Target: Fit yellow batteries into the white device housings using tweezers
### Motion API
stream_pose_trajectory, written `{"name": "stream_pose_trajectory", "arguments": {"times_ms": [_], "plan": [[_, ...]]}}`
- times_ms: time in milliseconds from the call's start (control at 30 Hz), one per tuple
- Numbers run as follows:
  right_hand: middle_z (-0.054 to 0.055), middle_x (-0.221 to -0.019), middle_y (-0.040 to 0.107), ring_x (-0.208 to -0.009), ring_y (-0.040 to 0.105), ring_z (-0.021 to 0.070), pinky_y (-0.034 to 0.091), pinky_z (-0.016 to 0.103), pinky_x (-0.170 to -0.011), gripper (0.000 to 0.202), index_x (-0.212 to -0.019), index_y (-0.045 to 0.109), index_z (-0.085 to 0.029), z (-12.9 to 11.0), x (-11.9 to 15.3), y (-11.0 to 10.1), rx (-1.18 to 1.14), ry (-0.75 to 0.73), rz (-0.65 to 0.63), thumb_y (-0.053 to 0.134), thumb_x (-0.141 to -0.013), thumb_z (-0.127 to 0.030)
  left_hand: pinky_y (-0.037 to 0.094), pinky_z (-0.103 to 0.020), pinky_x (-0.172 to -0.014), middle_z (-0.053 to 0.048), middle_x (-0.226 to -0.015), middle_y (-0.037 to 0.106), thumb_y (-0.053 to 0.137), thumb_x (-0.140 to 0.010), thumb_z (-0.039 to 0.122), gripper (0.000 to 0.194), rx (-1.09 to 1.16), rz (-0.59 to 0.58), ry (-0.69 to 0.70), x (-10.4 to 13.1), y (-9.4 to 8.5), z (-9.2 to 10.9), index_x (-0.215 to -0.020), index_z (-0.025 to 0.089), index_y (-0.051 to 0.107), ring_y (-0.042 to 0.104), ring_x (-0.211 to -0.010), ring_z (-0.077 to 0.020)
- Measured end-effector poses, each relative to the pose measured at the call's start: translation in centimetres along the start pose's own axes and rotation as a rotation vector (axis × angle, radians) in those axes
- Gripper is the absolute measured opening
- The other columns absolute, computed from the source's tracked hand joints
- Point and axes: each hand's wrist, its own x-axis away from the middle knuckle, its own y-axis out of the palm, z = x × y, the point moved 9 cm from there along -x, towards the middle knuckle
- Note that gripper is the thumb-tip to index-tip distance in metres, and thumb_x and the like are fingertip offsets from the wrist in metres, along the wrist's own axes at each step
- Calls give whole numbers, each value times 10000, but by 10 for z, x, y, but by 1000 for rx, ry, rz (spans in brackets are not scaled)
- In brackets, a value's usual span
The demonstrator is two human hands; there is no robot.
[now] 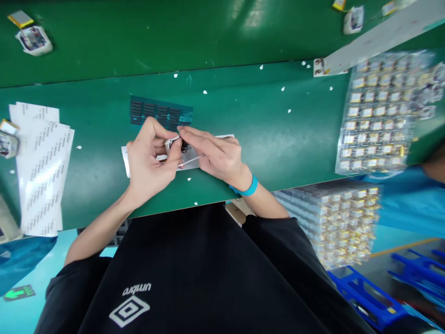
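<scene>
- Desk [295,153], L end: overlapping label sheets [41,171], long axis approx. front-to-back, near ends by the front edge.
- L hand [149,153]: thumb & fingers pinched round a small white-cased part [171,142]; forearm comes in over the front edge.
- Dark strip sheet [158,111]: flat, long axis roughly parallel to the desk's far edge, just beyond the hands.
- White-cased part, pos. rel. to hands: R of L palm, L of R hand, i.e. btwn the two, approx. midway from front edge to far edge. L hand nearer (gripping it). Long axis mostly hidden by fingers; can't tell.
- Pale sheet [189,154]: under both hands, long axis L–R.
- Thin pale rod [191,161]: btwn hands, R end at R fingers; gripped or not, can't tell.
- R hand [219,150]: fingers nearly straight, close together, tips at the part's far R side; any hold of its own can't be told. Blue wristband [248,186] on wrist.
- Desk, R end: clear tray [343,139] w/ small parts in rows.
</scene>
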Motion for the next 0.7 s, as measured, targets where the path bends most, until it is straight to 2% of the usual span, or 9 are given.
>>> {"name": "stream_pose_trajectory", "arguments": {"times_ms": [100, 200, 300, 433, 567, 700], "plan": [[28, -1223, 802, -1105, 784, 134, 663, 241, -898, 348, -1232, 738, -178, 8, -2, -3, -197, 122, 45, 445, -1054, -120, 481, -193, -413, 86, -627, 616, 767, -911, 258, 251, -7, -7, 37, 0, 1, 3, -875, 227, 520, 654, -455, -105], [19, -957, 834, -811, 793, 118, 637, 225, -717, 259, -1050, 789, -168, 18, -2, -7, -319, 273, 130, 567, -1056, -300, 465, -206, -406, 82, -623, 629, 754, -885, 205, 235, -20, -14, 48, 1, 3, 4, -862, 228, 521, 645, -445, -113], [-13, -718, 749, -627, 694, 96, 560, 216, -596, 341, -984, 782, -173, 29, -1, 1, -392, 462, 93, 631, -1022, -477, 492, -218, -446, 77, -609, 638, 717, -892, 184, 214, -38, -28, 40, 1, 4, 6, -850, 230, 512, 657, -460, -119], [19, -856, 760, -727, 701, 106, 580, 232, -688, 414, -961, 723, -165, 30, -1, 16, -590, 575, -28, 638, -996, -568, 556, -256, -534, 64, -658, 677, 739, -909, 301, 214, -137, -136, -11, 2, 5, 6, -890, 245, 533, 710, -553, -143], [6, -850, 739, -743, 673, 98, 559, 236, -716, 487, -966, 719, -179, 28, -7, 15, -563, 558, -92, 548, -1024, -632, 547, -270, -581, 54, -749, 743, 785, -901, 331, 230, -222, -159, -26, 7, -9, 5, -1032, 258, 611, 732, -626, -154], [39, -875, 728, -862, 675, 155, 578, 319, -851, 615, -880, 727, -214, 31, -13, 8, -468, 510, -153, 316, -1098, -616, 539, -290, -667, 28, -898, 805, 761, -906, 258, 106, -452, -173, 128, 15, -19, 5, -994, 268, 702, 758, -730, -174]]}}
